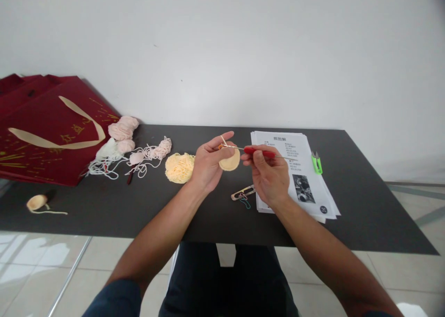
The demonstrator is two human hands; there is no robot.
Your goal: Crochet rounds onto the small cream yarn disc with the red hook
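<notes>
My left hand (209, 165) pinches a round cream crochet piece (230, 161) at its upper edge, and a strand of yarn runs over the raised index finger. In my right hand (270, 171) is a crochet hook (257, 152) with a red handle, its metal shaft pointing left. The hook's tip meets the upper edge of the piece by my left thumb; the stitch there is too small to make out. A ball of pale yellow yarn (179, 168) lies just left of my left hand.
Printed sheets (278, 138) lie under my right hand, with green thread snips (316, 163) at their right edge. A small tool (242, 193) with stitch markers lies nearby. Leftward are pink yarn (123, 128), a dark red bag (45, 122) and a small cream crochet cup (36, 202).
</notes>
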